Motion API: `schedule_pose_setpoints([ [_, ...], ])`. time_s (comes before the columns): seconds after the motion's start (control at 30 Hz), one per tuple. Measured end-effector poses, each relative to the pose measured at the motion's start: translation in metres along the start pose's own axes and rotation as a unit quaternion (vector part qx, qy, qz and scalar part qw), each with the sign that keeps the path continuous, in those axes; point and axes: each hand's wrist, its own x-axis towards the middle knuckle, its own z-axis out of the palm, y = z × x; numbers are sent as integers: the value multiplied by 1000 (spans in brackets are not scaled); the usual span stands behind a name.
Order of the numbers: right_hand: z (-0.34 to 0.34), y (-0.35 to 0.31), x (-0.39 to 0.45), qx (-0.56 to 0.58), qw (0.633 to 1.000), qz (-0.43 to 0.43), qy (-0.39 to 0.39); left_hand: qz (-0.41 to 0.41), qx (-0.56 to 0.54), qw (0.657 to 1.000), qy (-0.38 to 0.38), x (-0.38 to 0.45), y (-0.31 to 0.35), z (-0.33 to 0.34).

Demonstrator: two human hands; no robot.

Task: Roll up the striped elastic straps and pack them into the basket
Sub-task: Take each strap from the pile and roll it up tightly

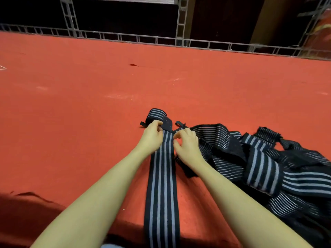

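fingertips of the left hand (151,136) curl in and pinch the left edge of the striped elastic strap (162,176) right at its far end, while the right hand (187,143) mirrors it, fingers bent and nipping the right edge. both hands grip at the same spot, just under the dark patch (167,124) at the strap's end, probably so the first fold starts square and the roll does not wander off to one side.

that strap is laid out straight on the red carpet (89,104), running from the hands back toward the person and off the bottom of the view. stretched flat like this, it can be wound from the far end without twisting.

a finished roll (155,115) sits just beyond the left hand, touching or nearly touching the patch; i cannot tell which. it seems parked there out of the way until packing.

to the right, a loose heap of straps (259,163) lies close beside the right forearm, within easy reach for the next pick. some carry broad stripes, others fine ones.

no basket shows anywhere, so packing looks a good way off. a metal truss (180,24) borders the carpet's far edge.
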Motion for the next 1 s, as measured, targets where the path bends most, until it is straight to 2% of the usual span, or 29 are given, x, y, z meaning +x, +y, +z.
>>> schedule_pose_setpoints([
  [0.1, -19, -4, -12, 63, 997, -4, 36, 20, -28, 999, 9, -16, 18, -6],
  [0.27, -65, -10, -25, 125, 981, 3, 150, 45, -100, 994, 15, -46, 51, 7],
  [0.4, -99, 6, -39, 38, 981, 50, 186, 72, -115, 990, 29, -60, 81, 29],
  [0.5, -117, 30, -53, -74, 976, 125, 165, 130, -68, 989, 6, -66, 104, 47],
  [0.63, -134, 57, -70, -178, 953, 230, 89, 166, 31, 984, -54, -69, 122, 71],
  [0.8, -140, 76, -76, -164, 936, 309, 36, 166, 152, 967, -120, -68, 130, 94],
  [0.9, -145, 83, -77, -154, 944, 287, 54, 165, 183, 958, -148, -65, 132, 103],
  [1.0, -150, 91, -77, -150, 949, 229, 159, 154, 175, 963, -134, -63, 133, 110],
])
